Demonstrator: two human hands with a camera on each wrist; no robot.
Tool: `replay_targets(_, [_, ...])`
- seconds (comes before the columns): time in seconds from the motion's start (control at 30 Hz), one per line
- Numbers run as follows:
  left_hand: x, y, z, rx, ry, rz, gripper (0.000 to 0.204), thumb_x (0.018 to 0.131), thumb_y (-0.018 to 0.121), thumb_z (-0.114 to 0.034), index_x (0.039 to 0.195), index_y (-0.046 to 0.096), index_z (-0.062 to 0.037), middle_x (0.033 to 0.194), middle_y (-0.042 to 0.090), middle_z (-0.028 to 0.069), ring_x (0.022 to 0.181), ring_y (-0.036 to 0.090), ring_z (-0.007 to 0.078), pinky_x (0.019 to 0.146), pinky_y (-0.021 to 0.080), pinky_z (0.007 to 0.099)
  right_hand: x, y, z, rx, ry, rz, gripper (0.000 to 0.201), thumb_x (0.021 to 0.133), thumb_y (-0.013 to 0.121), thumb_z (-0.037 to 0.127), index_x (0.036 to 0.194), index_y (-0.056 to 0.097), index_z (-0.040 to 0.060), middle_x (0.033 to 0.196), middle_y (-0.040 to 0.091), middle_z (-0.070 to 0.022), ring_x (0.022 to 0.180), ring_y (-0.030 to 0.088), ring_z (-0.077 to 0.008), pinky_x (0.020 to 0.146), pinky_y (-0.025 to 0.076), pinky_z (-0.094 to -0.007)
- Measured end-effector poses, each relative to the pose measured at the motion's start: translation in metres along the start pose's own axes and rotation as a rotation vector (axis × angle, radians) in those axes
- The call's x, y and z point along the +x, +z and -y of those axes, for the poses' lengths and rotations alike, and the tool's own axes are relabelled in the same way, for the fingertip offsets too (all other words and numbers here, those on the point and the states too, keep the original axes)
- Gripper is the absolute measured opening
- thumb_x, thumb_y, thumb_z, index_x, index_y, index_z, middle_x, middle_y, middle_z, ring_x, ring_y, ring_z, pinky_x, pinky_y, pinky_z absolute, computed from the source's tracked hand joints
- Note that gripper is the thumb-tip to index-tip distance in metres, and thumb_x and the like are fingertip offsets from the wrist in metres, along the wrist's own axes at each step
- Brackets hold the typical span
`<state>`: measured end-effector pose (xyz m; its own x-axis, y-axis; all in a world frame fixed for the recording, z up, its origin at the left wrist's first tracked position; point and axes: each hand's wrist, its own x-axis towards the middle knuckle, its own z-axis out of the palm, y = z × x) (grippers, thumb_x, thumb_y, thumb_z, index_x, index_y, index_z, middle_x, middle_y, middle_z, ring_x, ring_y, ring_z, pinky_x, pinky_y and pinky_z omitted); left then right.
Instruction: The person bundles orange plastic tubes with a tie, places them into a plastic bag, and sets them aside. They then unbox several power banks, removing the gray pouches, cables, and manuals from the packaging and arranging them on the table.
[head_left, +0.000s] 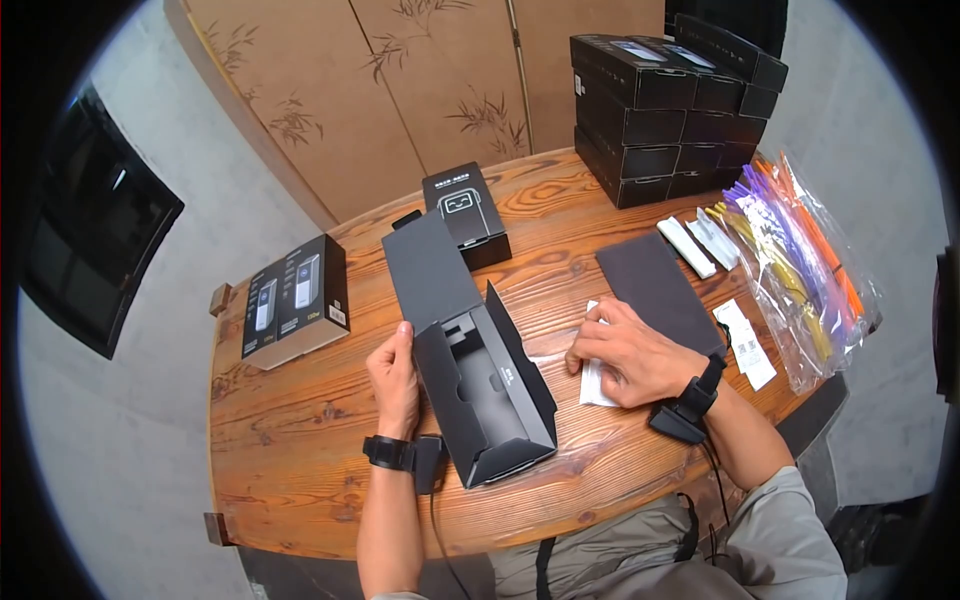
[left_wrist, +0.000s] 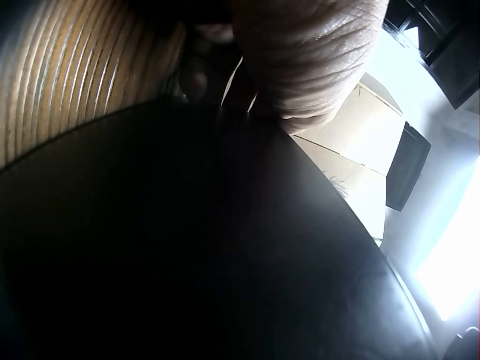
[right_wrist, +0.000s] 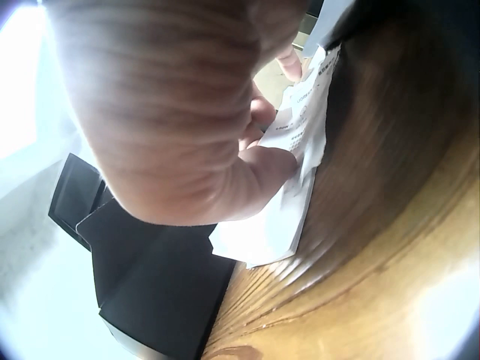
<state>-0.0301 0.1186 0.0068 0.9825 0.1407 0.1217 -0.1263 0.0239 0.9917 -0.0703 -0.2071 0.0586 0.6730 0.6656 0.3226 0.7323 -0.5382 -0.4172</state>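
An opened black cardboard box stands at the middle front of the table, lid flap raised at its far end and a black insert inside. At its left wall my left hand grips the side, thumb up along the edge. The left wrist view is mostly filled by a dark surface, with the left hand at its top. To the right of the box, my right hand pinches a folded white paper leaflet. Print shows on the leaflet in the right wrist view, with the thumb bent onto it.
A closed product box stands left, another black box behind. Stacked black boxes fill the back right. A dark flat sheet, white packets, a paper slip and bagged colourful sticks lie right.
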Motion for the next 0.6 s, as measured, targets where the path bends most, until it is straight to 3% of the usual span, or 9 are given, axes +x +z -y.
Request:
replay_targets(0.1, [-0.004, 0.0073, -0.0067, -0.046, -0.028, -0.037, 0.042, 0.101, 0.056, -0.029, 0.069, 0.063, -0.0032, 0.062, 0.046, -0.0085, 0.054, 0.032, 0.0012, 0.047, 0.022, 0.0216, -0.0013, 0.0009, -0.002, -0.002, -0.015, -0.005, 0.026, 0.062, 0.055, -0.002, 0.084, 0.064, 0.0101, 0.09, 0.055, -0.0044, 0.099, 0.049, -0.026, 0.097, 0.038, -0.0392])
replay_targets(0.2, [-0.0027, 0.0074, -0.004, -0.027, -0.008, -0.052, 0.042, 0.102, 0.056, -0.028, 0.068, 0.062, -0.0036, 0.062, 0.046, -0.0085, 0.054, 0.032, 0.0011, 0.047, 0.022, 0.0216, -0.0008, -0.0008, -0.0031, 0.023, -0.027, 0.005, 0.02, 0.066, 0.058, 0.0, 0.081, 0.066, 0.0104, 0.089, 0.055, -0.0035, 0.098, 0.049, -0.0248, 0.096, 0.038, -0.0382])
replay_targets(0.4, [-0.0027, 0.0062, -0.0046, -0.04, -0.034, -0.037, 0.042, 0.102, 0.056, -0.028, 0.067, 0.061, -0.004, 0.062, 0.046, -0.0082, 0.055, 0.032, 0.0013, 0.047, 0.023, 0.0216, -0.0016, 0.0005, -0.0091, 0.125, -0.094, -0.022, 0.009, 0.077, 0.069, 0.006, 0.084, 0.069, 0.0114, 0.09, 0.057, -0.0012, 0.1, 0.05, -0.023, 0.094, 0.038, -0.0364])
replay_targets(0.5, [0.0003, -0.0001, 0.0003, -0.002, 0.001, 0.007, 0.04, 0.101, 0.056, -0.032, 0.076, 0.066, -0.003, 0.063, 0.058, -0.0017, 0.05, 0.049, 0.0052, 0.044, 0.039, 0.0207, -0.0013, 0.0006, -0.0088, 0.136, -0.094, -0.017, 0.01, 0.078, 0.072, 0.008, 0.087, 0.07, 0.0116, 0.09, 0.058, -0.0007, 0.1, 0.05, -0.0233, 0.096, 0.037, -0.0378])
replay_targets(0.6, [0.0002, -0.0008, 0.0016, 0.0, 0.001, 0.004, 0.04, 0.101, 0.056, -0.032, 0.076, 0.066, -0.0032, 0.063, 0.058, -0.0019, 0.05, 0.049, 0.0052, 0.044, 0.039, 0.0206, -0.0005, 0.0005, -0.0076, 0.127, -0.081, -0.036, 0.017, 0.078, 0.073, 0.008, 0.095, 0.07, 0.0111, 0.091, 0.06, -0.0012, 0.098, 0.05, -0.0234, 0.098, 0.037, -0.0395])
